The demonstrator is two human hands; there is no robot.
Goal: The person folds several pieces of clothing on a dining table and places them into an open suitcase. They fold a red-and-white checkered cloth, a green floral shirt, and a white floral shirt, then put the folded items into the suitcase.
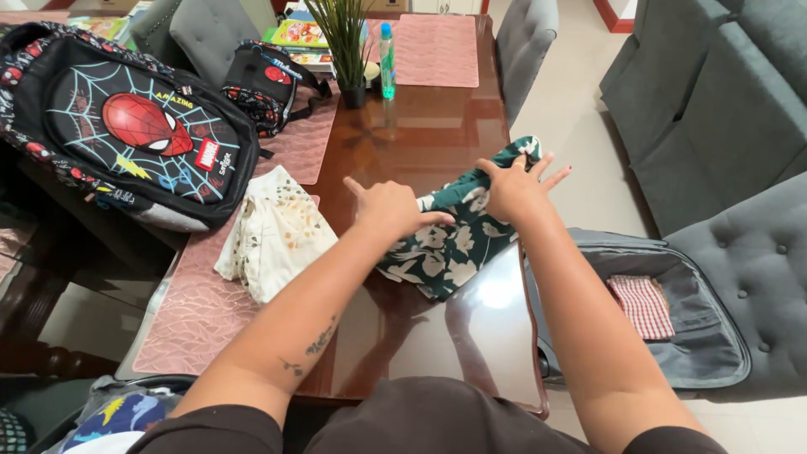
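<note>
2 hands press a green floral cloth [454, 231] on the table [420, 134] near its right edge: left hand [388, 208] flat, fingers loosely spread, right hand [514, 189] splayed, gripping nothing. The cloth could slide off the glossy top toward the suitcase [672, 336].

Two hands are in view, a left hand [388, 208] and a right hand [514, 190]. Two garments lie on the table: one dark green floral garment [454, 240] and one cream floral garment [276, 231]. There is one large black backpack [126, 126] at far left, one small black bag [267, 84], one potted plant [346, 42], one bottle [387, 60], one open grey suitcase [698, 336] at near right holding one red checked cloth [643, 304], and three pink placemats.
</note>
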